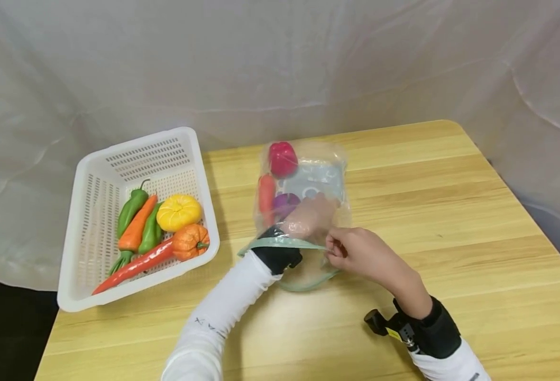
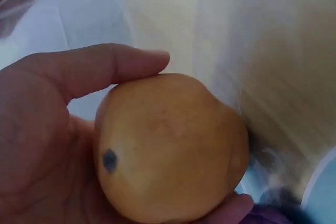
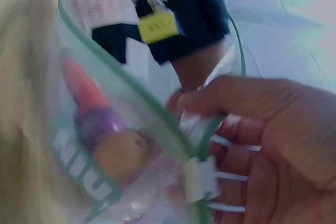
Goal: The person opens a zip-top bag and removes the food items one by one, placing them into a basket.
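A clear zip bag (image 1: pixel 284 242) with a green-edged mouth lies on the table. My left hand (image 1: pixel 310 214) reaches through its mouth and shows through the plastic. In the left wrist view, that hand grips a yellow-orange, pear-shaped fruit (image 2: pixel 168 145) with a dark spot at one end. My right hand (image 1: pixel 363 251) pinches the bag's rim at its right side, near the white slider (image 3: pixel 200 179), and the mouth gapes. Also inside the bag are a red bell pepper (image 1: pixel 282 159), a reddish-orange long vegetable (image 1: pixel 266 193) and a purple round vegetable (image 1: pixel 285 204).
To the left stands a white plastic basket (image 1: pixel 83 227). In it lie a carrot (image 1: pixel 138 225), two green peppers (image 1: pixel 132 210), a long red chili (image 1: pixel 139 264), a yellow pumpkin (image 1: pixel 178 211) and an orange pumpkin (image 1: pixel 189 242). Pale cloth (image 1: pixel 280 69) hangs behind the wooden table (image 1: pixel 427 211).
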Available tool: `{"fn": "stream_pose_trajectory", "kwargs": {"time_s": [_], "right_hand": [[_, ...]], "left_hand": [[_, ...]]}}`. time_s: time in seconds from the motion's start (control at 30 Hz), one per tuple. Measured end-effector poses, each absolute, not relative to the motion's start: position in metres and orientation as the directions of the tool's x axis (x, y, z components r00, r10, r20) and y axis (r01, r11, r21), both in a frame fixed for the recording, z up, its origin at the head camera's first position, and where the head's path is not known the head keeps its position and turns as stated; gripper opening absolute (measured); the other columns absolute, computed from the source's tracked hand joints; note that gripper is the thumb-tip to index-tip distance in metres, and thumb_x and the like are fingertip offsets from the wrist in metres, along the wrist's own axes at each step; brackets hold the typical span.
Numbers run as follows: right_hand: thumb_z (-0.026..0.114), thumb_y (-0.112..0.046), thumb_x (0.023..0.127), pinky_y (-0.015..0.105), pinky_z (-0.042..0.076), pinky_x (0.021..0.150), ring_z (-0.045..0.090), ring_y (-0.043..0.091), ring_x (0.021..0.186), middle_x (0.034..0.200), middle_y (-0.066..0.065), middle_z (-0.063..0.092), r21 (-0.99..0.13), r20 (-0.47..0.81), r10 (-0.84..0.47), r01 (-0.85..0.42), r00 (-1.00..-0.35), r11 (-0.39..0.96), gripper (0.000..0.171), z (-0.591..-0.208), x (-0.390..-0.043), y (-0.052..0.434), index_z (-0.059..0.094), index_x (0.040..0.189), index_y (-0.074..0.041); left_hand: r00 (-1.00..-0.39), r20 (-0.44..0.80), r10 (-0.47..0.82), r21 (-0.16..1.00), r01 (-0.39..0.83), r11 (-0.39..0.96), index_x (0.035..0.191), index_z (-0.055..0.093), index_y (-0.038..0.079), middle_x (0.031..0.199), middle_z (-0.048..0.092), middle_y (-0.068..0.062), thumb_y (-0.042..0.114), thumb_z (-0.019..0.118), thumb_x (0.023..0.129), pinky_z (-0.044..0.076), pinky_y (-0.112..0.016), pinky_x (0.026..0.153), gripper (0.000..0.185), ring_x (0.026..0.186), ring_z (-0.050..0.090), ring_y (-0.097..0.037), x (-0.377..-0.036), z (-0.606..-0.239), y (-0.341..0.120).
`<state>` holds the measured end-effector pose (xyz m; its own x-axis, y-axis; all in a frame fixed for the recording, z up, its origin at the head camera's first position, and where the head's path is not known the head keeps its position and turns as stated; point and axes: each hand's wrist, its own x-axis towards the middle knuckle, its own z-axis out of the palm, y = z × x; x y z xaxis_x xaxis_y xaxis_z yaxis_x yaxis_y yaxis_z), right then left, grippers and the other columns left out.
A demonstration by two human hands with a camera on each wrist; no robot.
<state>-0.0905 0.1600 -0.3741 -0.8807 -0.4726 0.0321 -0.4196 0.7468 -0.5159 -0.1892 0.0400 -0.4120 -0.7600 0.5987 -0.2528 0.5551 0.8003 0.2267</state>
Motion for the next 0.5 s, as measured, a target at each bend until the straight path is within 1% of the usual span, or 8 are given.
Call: {"fn": "stream_pose_trajectory", "kwargs": {"time_s": [0.03,0.1,0.17,0.23,0.3,0.37,0.43,0.5], "right_hand": [[0.064,-0.012,0.081,0.017,0.036,0.054,0.041,0.003,0.058,0.062,-0.008,0.046,-0.520,0.018,-0.461,-0.402,-0.887,0.753,0.015,-0.375,-0.091,0.160,0.051,0.075,-0.015],[0.063,-0.009,0.081,0.018,0.036,0.053,0.042,0.004,0.058,0.063,-0.006,0.047,-0.522,0.024,-0.425,-0.374,-0.905,0.767,0.013,-0.376,-0.092,0.160,0.051,0.076,-0.014],[0.061,-0.007,0.080,0.018,0.037,0.052,0.043,0.005,0.058,0.064,-0.005,0.049,-0.524,0.062,-0.375,-0.350,-0.925,0.777,0.012,-0.376,-0.093,0.161,0.052,0.077,-0.013],[0.060,-0.004,0.079,0.018,0.037,0.052,0.043,0.006,0.058,0.065,-0.003,0.050,-0.525,0.111,-0.336,-0.343,-0.935,0.779,0.010,-0.377,-0.095,0.163,0.052,0.079,-0.011],[0.060,-0.003,0.078,0.018,0.038,0.051,0.044,0.007,0.058,0.066,-0.002,0.052,-0.527,0.150,-0.313,-0.343,-0.938,0.777,0.010,-0.377,-0.096,0.165,0.053,0.079,-0.010],[0.060,-0.002,0.077,0.018,0.039,0.052,0.045,0.008,0.058,0.067,-0.001,0.053,-0.531,0.166,-0.297,-0.339,-0.940,0.776,0.010,-0.378,-0.097,0.166,0.053,0.080,-0.009],[0.060,-0.001,0.077,0.019,0.039,0.052,0.045,0.008,0.059,0.067,0.000,0.053,-0.532,0.175,-0.288,-0.337,-0.941,0.777,0.012,-0.379,-0.098,0.168,0.052,0.079,-0.009],[0.061,0.000,0.076,0.019,0.039,0.053,0.045,0.009,0.060,0.067,0.000,0.052,-0.530,0.180,-0.284,-0.336,-0.942,0.779,0.013,-0.380,-0.099,0.169,0.051,0.078,-0.009]], "left_hand": [[-0.758,-0.288,0.585,0.274,0.520,0.809,0.122,0.055,0.019,0.118,0.062,-0.010,0.025,0.065,0.079,0.047,-0.043,0.092,0.045,0.107,0.057,-0.028,-0.189,-0.403,0.041],[-0.751,-0.325,0.574,0.334,0.477,0.813,0.130,0.049,0.017,0.130,0.056,-0.010,0.028,0.063,0.082,0.041,-0.047,0.101,0.051,0.118,0.052,-0.030,-0.189,-0.391,0.045],[-0.748,-0.317,0.583,0.391,0.457,0.799,0.138,0.041,0.018,0.140,0.048,-0.009,0.032,0.060,0.086,0.038,-0.049,0.104,0.057,0.129,0.042,-0.030,-0.192,-0.389,0.050],[-0.736,-0.290,0.612,0.398,0.489,0.776,0.141,0.035,0.017,0.145,0.042,-0.007,0.034,0.060,0.086,0.036,-0.051,0.106,0.063,0.135,0.035,-0.030,-0.196,-0.389,0.055],[-0.730,-0.259,0.633,0.416,0.507,0.755,0.146,0.028,0.017,0.151,0.034,-0.005,0.034,0.054,0.091,0.027,-0.051,0.112,0.064,0.142,0.024,-0.029,-0.199,-0.392,0.062],[-0.743,-0.243,0.624,0.509,0.450,0.734,0.148,0.025,0.019,0.154,0.027,-0.003,0.032,0.046,0.096,0.020,-0.049,0.115,0.058,0.144,0.017,-0.027,-0.200,-0.396,0.067],[-0.737,-0.226,0.636,0.527,0.457,0.716,0.148,0.024,0.025,0.155,0.024,0.003,0.030,0.040,0.098,0.013,-0.046,0.118,0.053,0.146,0.013,-0.023,-0.204,-0.404,0.074],[-0.736,-0.232,0.637,0.585,0.417,0.695,0.147,0.025,0.032,0.156,0.022,0.006,0.032,0.037,0.099,0.014,-0.045,0.118,0.050,0.146,0.013,-0.020,-0.204,-0.405,0.078]]}}
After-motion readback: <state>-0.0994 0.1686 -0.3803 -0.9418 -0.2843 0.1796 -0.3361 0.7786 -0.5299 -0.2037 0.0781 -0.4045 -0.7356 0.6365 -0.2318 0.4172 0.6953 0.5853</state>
